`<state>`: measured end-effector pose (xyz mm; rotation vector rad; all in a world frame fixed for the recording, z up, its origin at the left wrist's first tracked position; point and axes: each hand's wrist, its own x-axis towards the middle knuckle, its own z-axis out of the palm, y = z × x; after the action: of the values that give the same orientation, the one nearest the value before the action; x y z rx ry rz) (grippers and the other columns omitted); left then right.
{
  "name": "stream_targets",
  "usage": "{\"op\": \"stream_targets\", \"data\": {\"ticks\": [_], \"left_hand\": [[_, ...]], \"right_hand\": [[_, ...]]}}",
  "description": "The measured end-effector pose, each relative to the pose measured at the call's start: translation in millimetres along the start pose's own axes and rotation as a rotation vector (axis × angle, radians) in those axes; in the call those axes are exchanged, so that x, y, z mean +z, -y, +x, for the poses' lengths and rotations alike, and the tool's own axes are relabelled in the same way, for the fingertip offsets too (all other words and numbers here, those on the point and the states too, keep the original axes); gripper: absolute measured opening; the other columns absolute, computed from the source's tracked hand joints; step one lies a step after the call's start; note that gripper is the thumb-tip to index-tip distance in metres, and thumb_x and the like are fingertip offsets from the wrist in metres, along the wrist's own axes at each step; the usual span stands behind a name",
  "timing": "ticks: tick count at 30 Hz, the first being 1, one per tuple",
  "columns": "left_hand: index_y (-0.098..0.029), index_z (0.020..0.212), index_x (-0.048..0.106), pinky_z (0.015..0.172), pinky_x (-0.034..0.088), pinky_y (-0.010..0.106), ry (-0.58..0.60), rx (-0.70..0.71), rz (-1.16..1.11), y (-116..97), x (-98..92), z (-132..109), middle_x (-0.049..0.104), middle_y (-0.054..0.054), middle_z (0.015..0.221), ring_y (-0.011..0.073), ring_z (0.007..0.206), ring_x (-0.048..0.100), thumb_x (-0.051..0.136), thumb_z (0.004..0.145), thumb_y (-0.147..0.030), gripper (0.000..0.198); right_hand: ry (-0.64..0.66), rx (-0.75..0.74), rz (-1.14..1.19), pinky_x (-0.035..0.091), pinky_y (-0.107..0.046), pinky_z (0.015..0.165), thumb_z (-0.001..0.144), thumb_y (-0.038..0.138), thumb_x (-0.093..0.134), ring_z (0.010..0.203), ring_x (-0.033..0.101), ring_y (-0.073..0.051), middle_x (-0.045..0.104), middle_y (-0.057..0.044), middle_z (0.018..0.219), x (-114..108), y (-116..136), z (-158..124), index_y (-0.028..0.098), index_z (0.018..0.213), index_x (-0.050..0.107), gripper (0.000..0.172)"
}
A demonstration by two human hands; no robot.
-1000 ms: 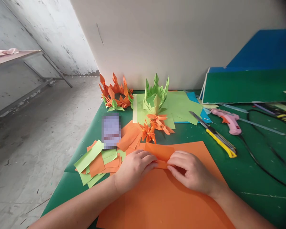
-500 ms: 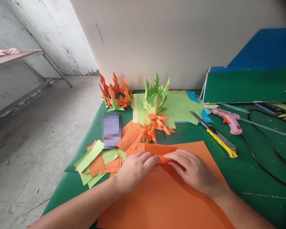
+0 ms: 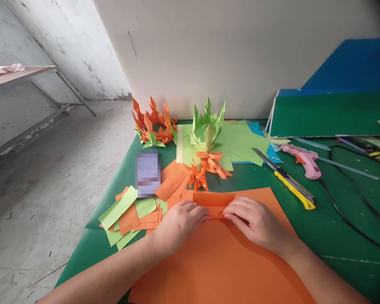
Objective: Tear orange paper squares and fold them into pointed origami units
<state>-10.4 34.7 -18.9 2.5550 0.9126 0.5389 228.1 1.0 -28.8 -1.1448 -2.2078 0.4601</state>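
Between my hands is a small orange piece of paper (image 3: 214, 202) with a lengthwise crease, its far flap standing up. My left hand (image 3: 182, 223) pinches its left end, and my right hand (image 3: 256, 223) grips the right end between thumb and fingers. Both fingertips rest close to a large orange sheet (image 3: 221, 261) lying under the piece. Just beyond are folded orange paper flowers (image 3: 199, 174). Loose orange paper pieces (image 3: 174, 179) and green paper pieces (image 3: 118, 209) lie to the left of my left hand.
An orange paper crown (image 3: 153, 122) and a green paper crown (image 3: 208, 126) stand at the back. To the right lie a yellow utility knife (image 3: 293, 185), blade out, and a pink glue gun (image 3: 304, 160) with its black cord. A blurred-out phone-shaped object (image 3: 147, 173) sits left.
My right hand has slid slightly right along the folded piece, and my left fingers have drawn back a little. More of the strip's creased middle shows between them.
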Motion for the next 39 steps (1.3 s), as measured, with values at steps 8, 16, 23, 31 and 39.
{"op": "stream_targets", "data": {"ticks": [8, 16, 23, 31, 39], "left_hand": [[-0.019, 0.094, 0.061, 0.068, 0.049, 0.028, 0.009, -0.081, 0.03, -0.3, -3.5, 6.0, 0.069, 0.003, 0.08, 0.0175, 0.076, 0.062, 0.045, 0.099, -0.029, 0.02], [-0.019, 0.095, 0.067, 0.071, 0.049, 0.026, 0.034, -0.067, -0.006, 2.6, 0.6, 2.0, 0.066, 0.005, 0.091, 0.0162, 0.08, 0.063, 0.042, 0.099, -0.019, 0.025], [-0.019, 0.092, 0.07, 0.067, 0.049, 0.026, 0.015, -0.091, 0.039, 1.3, 1.7, 2.3, 0.063, 0.005, 0.085, 0.0151, 0.074, 0.061, 0.041, 0.099, -0.023, 0.03], [-0.02, 0.09, 0.069, 0.064, 0.048, 0.025, -0.023, -0.087, 0.014, -0.8, 0.7, 3.3, 0.059, 0.004, 0.081, 0.014, 0.07, 0.059, 0.038, 0.1, -0.024, 0.033], [-0.02, 0.088, 0.068, 0.063, 0.048, 0.025, -0.004, -0.099, 0.033, -3.1, -0.1, 3.5, 0.056, 0.004, 0.082, 0.0138, 0.069, 0.056, 0.039, 0.099, -0.021, 0.031]], "right_hand": [[-0.029, 0.117, 0.008, 0.05, -0.029, 0.067, 0.097, 0.018, 0.052, 0.075, 0.065, -0.017, 0.071, -0.003, 0.084, 3.3, 1.1, -0.8, 0.022, 0.093, 0.062, 0.012], [-0.04, 0.08, -0.073, 0.051, -0.029, 0.067, 0.099, 0.022, 0.048, 0.073, 0.064, -0.017, 0.069, -0.005, 0.08, 4.9, 1.8, 1.1, 0.021, 0.09, 0.068, 0.022], [-0.063, 0.157, -0.097, 0.049, -0.026, 0.062, 0.097, 0.024, 0.052, 0.068, 0.064, -0.016, 0.068, -0.003, 0.076, 5.1, 1.7, 1.9, 0.022, 0.085, 0.066, 0.019], [-0.062, 0.146, -0.139, 0.046, -0.025, 0.058, 0.098, 0.025, 0.049, 0.064, 0.062, -0.015, 0.066, -0.002, 0.072, 4.6, 4.3, 5.1, 0.022, 0.081, 0.061, 0.021], [-0.032, 0.171, -0.135, 0.044, -0.026, 0.058, 0.098, 0.022, 0.049, 0.065, 0.061, -0.016, 0.064, -0.002, 0.072, 5.6, 4.3, 3.5, 0.022, 0.082, 0.059, 0.019]]}}
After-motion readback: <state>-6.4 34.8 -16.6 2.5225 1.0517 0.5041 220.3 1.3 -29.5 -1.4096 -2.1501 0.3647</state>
